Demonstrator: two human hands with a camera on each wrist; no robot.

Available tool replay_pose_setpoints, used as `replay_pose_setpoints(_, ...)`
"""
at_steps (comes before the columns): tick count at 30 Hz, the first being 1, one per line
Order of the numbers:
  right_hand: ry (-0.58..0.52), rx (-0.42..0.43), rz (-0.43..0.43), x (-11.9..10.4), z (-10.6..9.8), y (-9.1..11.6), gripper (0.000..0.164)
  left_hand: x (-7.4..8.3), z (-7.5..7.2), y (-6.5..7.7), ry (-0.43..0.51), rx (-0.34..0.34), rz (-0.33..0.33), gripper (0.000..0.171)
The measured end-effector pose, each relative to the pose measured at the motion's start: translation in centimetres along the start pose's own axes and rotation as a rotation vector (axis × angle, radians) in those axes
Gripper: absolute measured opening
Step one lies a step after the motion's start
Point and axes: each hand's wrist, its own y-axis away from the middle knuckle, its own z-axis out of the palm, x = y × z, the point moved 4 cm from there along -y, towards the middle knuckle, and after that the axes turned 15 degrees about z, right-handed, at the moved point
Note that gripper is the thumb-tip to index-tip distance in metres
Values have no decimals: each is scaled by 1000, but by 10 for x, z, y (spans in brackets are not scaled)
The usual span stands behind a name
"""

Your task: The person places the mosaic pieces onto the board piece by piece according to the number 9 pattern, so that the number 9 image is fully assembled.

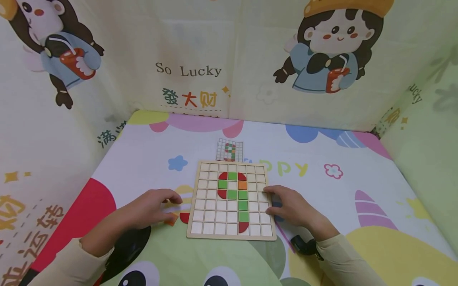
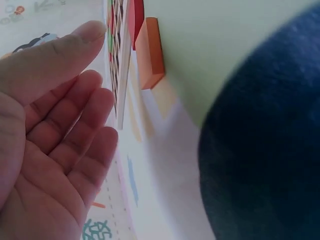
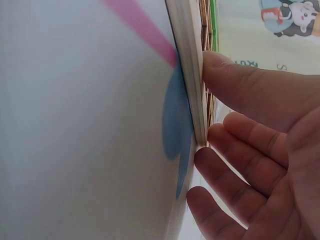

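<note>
A wooden grid board (image 1: pixel 232 238) lies in front of me, with green, red and orange pieces set in a shape like a 9. The lone orange tile (image 1: pixel 242 185) in that shape is on its right side. Along the board's right edge, my right hand (image 1: pixel 291 208) touches the frame with its thumb and fingertips. My left hand (image 1: pixel 152 208) is just left of the board, fingers loosely bent and nothing held. Beside it is a loose orange tile (image 2: pixel 151 55), apart from the fingers in the left wrist view. A loose red rounded piece (image 1: pixel 184 217) lies against the board's left edge.
Behind the board is a small card (image 1: pixel 220 151) printed with a similar 9 pattern on a grid. A patterned cloth (image 1: pixel 340 155) covers the table. Printed curtains (image 1: pixel 250 59) hang at the back and both sides. A black strap (image 1: pixel 304 245) is on the right wrist.
</note>
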Motion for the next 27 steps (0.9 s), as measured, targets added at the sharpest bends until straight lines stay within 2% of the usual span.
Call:
replay_pose_setpoints(6,-1,6,-17,-1,-2,1,55,-5,3,4,10,-23,-14,41)
replay_pose_setpoints(18,0,-1,-13,-1,-1,1,54,-11,6,7,-3,-40,52,35)
replay_pose_setpoints(27,3,-4,-11,-1,-1,1,54,-12,7,6,7,-48,69,31)
